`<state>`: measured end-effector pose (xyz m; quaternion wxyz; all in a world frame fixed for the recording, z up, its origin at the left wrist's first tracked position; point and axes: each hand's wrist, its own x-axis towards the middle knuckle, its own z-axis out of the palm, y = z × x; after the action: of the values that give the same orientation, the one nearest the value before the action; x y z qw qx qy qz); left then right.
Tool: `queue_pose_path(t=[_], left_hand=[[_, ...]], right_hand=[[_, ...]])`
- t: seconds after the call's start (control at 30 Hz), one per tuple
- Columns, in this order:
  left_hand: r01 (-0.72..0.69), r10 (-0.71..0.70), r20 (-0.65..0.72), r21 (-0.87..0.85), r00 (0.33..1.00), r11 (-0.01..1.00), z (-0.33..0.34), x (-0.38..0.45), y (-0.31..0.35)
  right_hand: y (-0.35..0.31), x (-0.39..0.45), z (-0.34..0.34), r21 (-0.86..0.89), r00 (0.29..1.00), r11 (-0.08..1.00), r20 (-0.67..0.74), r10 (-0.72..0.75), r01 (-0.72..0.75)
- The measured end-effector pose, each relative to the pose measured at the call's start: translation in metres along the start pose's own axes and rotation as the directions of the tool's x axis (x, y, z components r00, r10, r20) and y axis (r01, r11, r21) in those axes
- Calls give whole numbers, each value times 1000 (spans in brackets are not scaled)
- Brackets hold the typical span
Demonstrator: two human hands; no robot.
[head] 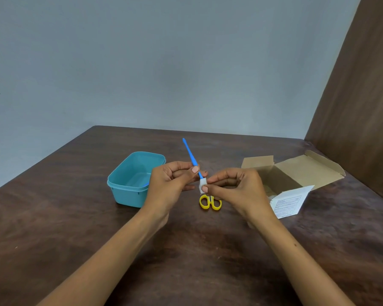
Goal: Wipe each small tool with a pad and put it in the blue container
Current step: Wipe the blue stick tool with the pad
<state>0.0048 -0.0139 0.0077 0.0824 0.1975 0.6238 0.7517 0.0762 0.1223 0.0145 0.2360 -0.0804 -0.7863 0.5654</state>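
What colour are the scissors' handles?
Yellow. The scissors lie on the table below the hands, seen in the head view, the only one.

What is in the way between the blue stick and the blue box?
Nothing visible. The stick is held by the left hand right beside the box, whose top is open.

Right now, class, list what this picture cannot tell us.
- Scissors, head view: blades hidden behind the right hand; only yellow handles show.
- Blue tool: lower tip wrapped in the white pad.
- Blue container: contents partly hidden by the left hand.
- Leaflet: print too small.
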Motion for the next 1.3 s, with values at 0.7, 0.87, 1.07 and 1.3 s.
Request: queue_pose_path(t=[0.7,0.87,1.07,1.3], left_hand=[[98,-94,38,-108,995,989,0,-3,4],[124,-122,25,-166,992,978,0,-3,8],[159,-155,34,-159,987,974,1,-4,6],[145,-139,53,-136,989,980,2,-5,9]], right_hand=[[-4,-4,2,197,999,979,15,51,-53],[-7,-1,-3,219,998,973,29,61,-65],[-7,-5,0,244,999,968,11,50,-51],[-8,-4,-2,232,998,971,19,58,-61]])
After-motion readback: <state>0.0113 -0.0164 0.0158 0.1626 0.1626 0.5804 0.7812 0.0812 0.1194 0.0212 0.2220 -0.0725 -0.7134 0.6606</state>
